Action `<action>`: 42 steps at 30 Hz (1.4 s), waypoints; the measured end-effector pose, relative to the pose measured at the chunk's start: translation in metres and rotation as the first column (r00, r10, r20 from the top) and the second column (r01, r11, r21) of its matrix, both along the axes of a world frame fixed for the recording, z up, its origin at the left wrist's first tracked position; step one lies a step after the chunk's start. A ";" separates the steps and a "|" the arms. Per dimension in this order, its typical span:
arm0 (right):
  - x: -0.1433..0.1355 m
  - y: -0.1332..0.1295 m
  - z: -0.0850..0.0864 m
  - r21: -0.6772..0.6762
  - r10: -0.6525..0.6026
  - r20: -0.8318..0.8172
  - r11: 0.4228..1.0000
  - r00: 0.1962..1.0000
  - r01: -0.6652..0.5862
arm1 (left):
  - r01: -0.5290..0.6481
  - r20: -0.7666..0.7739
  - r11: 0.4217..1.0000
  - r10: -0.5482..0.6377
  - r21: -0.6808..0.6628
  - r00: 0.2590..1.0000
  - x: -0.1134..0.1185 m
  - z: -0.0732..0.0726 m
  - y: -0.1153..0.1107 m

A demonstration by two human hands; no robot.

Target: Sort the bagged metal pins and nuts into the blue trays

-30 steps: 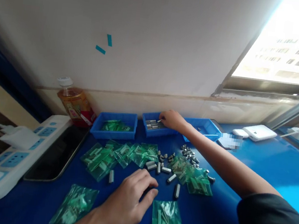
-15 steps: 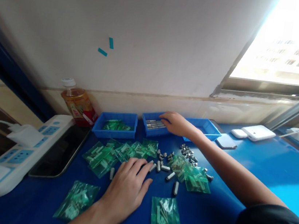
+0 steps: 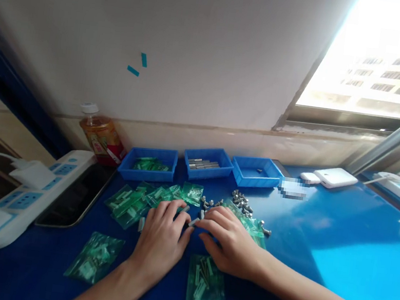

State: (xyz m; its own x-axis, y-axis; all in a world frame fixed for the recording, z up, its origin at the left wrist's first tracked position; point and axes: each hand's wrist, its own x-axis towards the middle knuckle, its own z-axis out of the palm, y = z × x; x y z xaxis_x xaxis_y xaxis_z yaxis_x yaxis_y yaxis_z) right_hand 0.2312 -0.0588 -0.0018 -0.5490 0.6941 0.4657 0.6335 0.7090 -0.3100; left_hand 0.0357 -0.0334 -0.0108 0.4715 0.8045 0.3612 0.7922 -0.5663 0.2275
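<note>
My left hand (image 3: 165, 234) rests on the blue table with curved fingers, its thumb apart from the index finger. My right hand (image 3: 229, 237) lies close beside it, thumb and index finger also apart. A small metal hex standoff (image 3: 194, 222) lies between the two index fingertips, seemingly touched by them. Another standoff (image 3: 202, 215) is just beyond, and one more (image 3: 141, 224) lies left of my left hand. Green plastic bags (image 3: 128, 204) of metal parts lie behind my left hand. Another filled green bag (image 3: 207, 281) lies below my right hand, which partly covers further bags.
Three blue trays stand along the wall: a left tray (image 3: 147, 176), a middle tray (image 3: 208, 172) with metal rods, and a right tray (image 3: 255, 181). Screws (image 3: 241, 202) lie loose. At left are a phone (image 3: 76, 197), a power strip (image 3: 27, 201) and a bottle (image 3: 101, 134).
My right hand has come back from the middle tray to the table beside my left hand, among the standoffs. The view has shifted slightly right.
</note>
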 end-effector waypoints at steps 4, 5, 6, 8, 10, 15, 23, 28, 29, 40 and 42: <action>-0.006 0.002 -0.007 0.019 -0.034 0.015 0.999 0.999 0.034 | 0.088 0.128 0.995 -0.080 -0.056 0.989 -0.004 0.001 0.002; -0.006 0.002 -0.008 0.043 -0.049 0.017 0.998 0.999 0.048 | 0.126 0.166 0.989 -0.111 -0.080 0.980 -0.005 0.002 0.002; -0.006 0.001 -0.008 0.072 -0.062 0.019 0.996 0.998 0.061 | 0.163 0.198 0.981 -0.141 -0.101 0.970 -0.006 0.002 0.002; -0.007 0.000 -0.008 0.128 -0.081 0.034 0.989 0.996 0.076 | 0.219 0.236 0.967 -0.184 -0.133 0.954 -0.006 0.003 0.002; -0.008 -0.001 -0.007 0.173 -0.093 0.064 0.982 0.994 0.081 | 0.258 0.257 0.954 -0.214 -0.153 0.943 -0.005 0.004 0.001; -0.012 0.006 0.000 0.241 -0.053 0.149 0.970 0.987 0.016 | 0.298 0.287 0.928 -0.230 -0.221 0.930 -0.005 0.010 0.001; 0.028 0.120 0.060 0.219 -0.318 0.271 0.939 0.909 0.264 | 0.074 0.172 0.981 -0.043 -0.178 0.984 -0.020 -0.006 0.011; 0.048 0.196 0.060 0.073 -0.304 0.576 0.944 0.759 0.323 | 0.032 0.032 0.986 -0.027 -0.164 0.999 -0.022 -0.005 0.013; 0.048 0.203 0.056 0.055 -0.295 0.617 0.941 0.730 0.333 | 0.026 0.020 0.987 -0.023 -0.160 1.000 -0.022 -0.002 0.012; 0.039 0.210 0.037 -0.042 -0.321 0.628 0.896 0.709 0.442 | 0.027 0.006 0.991 -0.026 -0.130 1.000 -0.021 0.000 0.009; 0.039 0.210 0.036 -0.057 -0.331 0.631 0.882 0.702 0.467 | 0.021 -0.011 0.993 -0.022 -0.116 1.000 -0.015 0.001 0.011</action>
